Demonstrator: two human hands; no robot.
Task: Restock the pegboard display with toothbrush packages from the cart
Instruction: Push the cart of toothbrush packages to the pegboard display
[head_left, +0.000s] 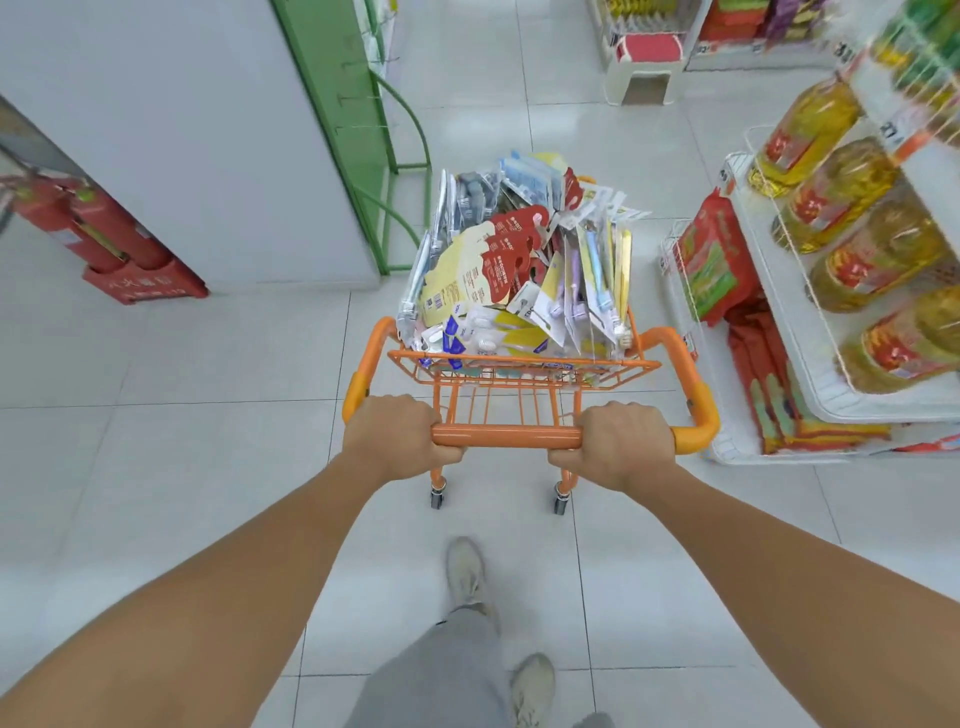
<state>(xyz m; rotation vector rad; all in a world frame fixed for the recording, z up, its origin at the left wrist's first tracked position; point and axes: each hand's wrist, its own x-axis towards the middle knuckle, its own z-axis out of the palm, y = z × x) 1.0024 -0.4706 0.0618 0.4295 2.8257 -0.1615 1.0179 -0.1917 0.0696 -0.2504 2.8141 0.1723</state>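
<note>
An orange wire cart (675, 358) stands on the tiled floor in front of me. Its basket is piled with several toothbrush packages (519, 260) in white, yellow, red and blue card. My left hand (395, 436) grips the left part of the cart's orange handle bar (506, 435). My right hand (621, 441) grips the right part of the same bar. A green pegboard panel (337, 93) with bare hooks stands ahead on the left, beside a white wall.
A white shelf unit (831, 395) on the right holds cooking oil bottles (841, 192) and red rice bags (711, 260). Red fire extinguishers (104, 234) stand at the left wall. A white step stool (647, 67) sits far ahead. Open tiled floor (208, 389) lies around the cart.
</note>
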